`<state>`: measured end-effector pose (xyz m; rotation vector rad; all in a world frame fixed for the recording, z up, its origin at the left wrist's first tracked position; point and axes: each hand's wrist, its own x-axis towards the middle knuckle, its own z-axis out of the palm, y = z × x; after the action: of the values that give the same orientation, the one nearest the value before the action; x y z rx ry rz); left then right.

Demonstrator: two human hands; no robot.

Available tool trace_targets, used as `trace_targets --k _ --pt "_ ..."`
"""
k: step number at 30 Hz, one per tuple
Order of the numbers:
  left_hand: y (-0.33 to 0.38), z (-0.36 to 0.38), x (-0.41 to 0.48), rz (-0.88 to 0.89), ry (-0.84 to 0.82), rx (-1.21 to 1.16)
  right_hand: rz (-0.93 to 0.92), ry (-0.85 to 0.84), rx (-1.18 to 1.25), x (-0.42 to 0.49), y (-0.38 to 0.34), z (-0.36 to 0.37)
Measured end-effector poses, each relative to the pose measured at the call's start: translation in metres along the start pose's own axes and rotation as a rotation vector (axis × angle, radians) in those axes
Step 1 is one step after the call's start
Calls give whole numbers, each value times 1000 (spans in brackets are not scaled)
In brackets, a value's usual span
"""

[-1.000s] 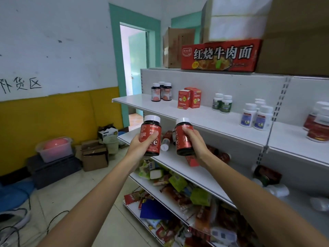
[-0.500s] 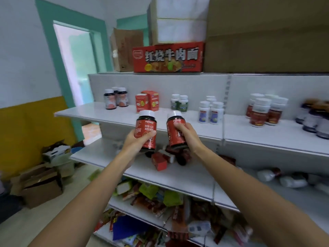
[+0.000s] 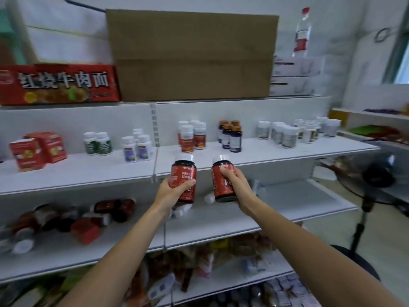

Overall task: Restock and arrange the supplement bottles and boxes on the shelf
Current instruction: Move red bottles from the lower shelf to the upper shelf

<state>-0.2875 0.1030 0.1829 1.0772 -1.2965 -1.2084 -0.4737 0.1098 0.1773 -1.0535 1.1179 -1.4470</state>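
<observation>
My left hand (image 3: 171, 191) grips a dark bottle with a red label and white cap (image 3: 183, 171), held upright. My right hand (image 3: 238, 187) grips a second red-label bottle (image 3: 221, 173) beside it. Both bottles hover just in front of the edge of the upper white shelf (image 3: 276, 151). On that shelf stand red boxes (image 3: 36, 151), green-label bottles (image 3: 98, 144), purple-label bottles (image 3: 137, 147), red-label white bottles (image 3: 192, 135), amber bottles (image 3: 231, 136) and several white bottles (image 3: 294, 131). The middle shelf (image 3: 221, 222) holds a toppled heap of dark red bottles and a red box (image 3: 66, 218).
A brown carton (image 3: 192, 56), a red noodle box (image 3: 57, 84) and a water bottle (image 3: 302, 32) sit on top of the unit. A standing fan (image 3: 376, 173) is at the right. The lower shelves hold jumbled packets (image 3: 199, 262).
My view has swung right along the shelving; the doorway and yellow wall have left view and the fan has appeared. Both hands still hold their bottles side by side.
</observation>
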Motion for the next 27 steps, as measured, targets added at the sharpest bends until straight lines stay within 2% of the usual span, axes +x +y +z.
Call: trace_targets --k 6,10,24,27 --pt "4 74 9 7 -121 -13 -28 110 -38 0 -18 -65" --pt "7 110 23 19 -120 -17 -50 136 -3 14 -31 -98" --pt "9 200 43 -5 -60 -19 -18 64 -19 59 -45 -186" --pt "7 203 44 4 -12 -26 33 -22 59 63 -45 -190"
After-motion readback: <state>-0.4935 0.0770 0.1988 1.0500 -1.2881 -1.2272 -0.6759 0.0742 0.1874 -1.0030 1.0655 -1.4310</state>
